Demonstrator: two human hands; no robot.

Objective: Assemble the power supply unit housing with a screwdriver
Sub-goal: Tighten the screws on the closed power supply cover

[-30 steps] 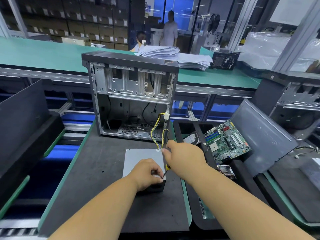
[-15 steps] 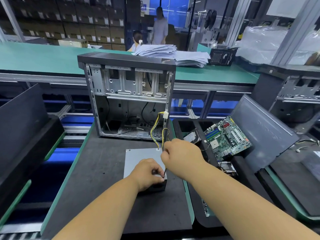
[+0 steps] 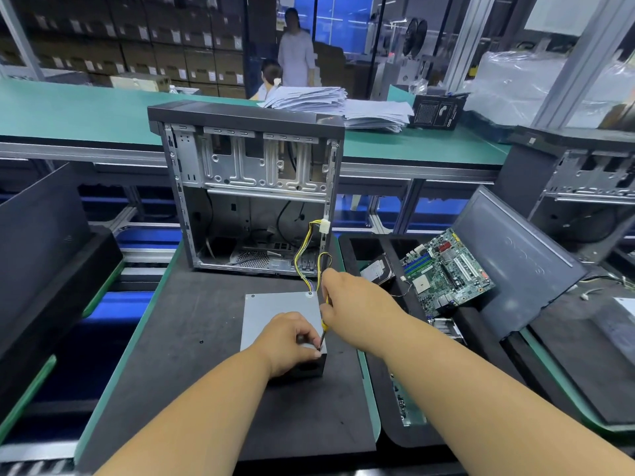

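From the head camera I see the grey power supply unit (image 3: 275, 312) lying flat on the black mat (image 3: 192, 338) near the counter's front edge, before the open computer case (image 3: 247, 187). My left hand (image 3: 292, 341) presses its near right corner, fingers curled on it. My right hand (image 3: 357, 304) grips the screwdriver (image 3: 323, 329), tip at that corner.

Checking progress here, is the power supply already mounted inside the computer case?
No, the power supply lies on the black mat in front of the open computer case.
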